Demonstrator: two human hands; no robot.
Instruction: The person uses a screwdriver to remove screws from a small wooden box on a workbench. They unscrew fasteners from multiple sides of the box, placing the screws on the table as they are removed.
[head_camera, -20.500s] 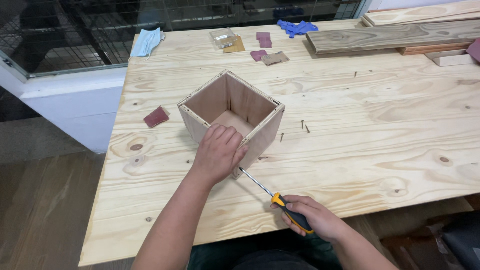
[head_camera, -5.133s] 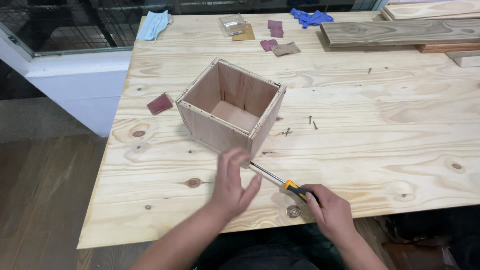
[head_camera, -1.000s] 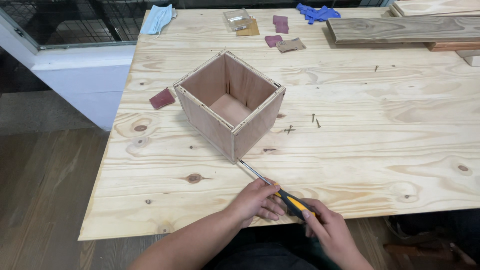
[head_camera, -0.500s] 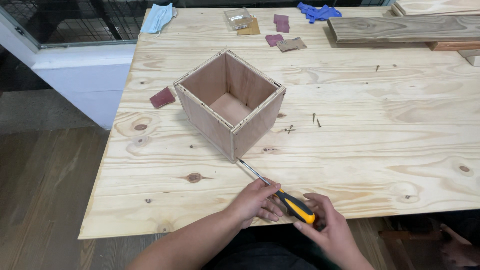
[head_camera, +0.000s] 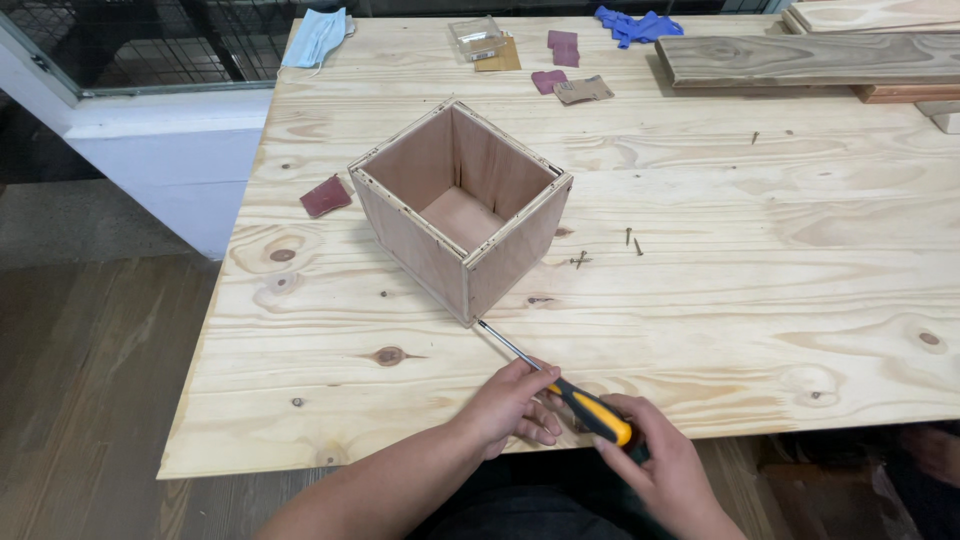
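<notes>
Head view looks down on a pale pine bench (head_camera: 760, 300). At its far-left corner, about 11 o'clock from the box, lies a light-blue face mask (head_camera: 318, 36). A small dark-red sandpaper scrap (head_camera: 326, 196) sits just beside the box at its 9 o'clock. The open-topped plywood box (head_camera: 462, 208) stands upright near the middle of the bench, one corner turned toward the person. A screwdriver (head_camera: 560, 385) with a yellow and black handle lies slanted from that near corner toward 5 o'clock, its metal tip touching the base of the box. The left hand (head_camera: 512, 408) rests on the bench edge with its fingers (head_camera: 540, 428) curled loosely around the shaft where it meets the handle. The right hand (head_camera: 660, 470) has its fingers closed on the end of the handle. Loose screws (head_camera: 632, 240) lie at 3 o'clock from the box, well apart from the hands. A grey plank (head_camera: 810, 58) lies along the far right at 1 o'clock.
</notes>
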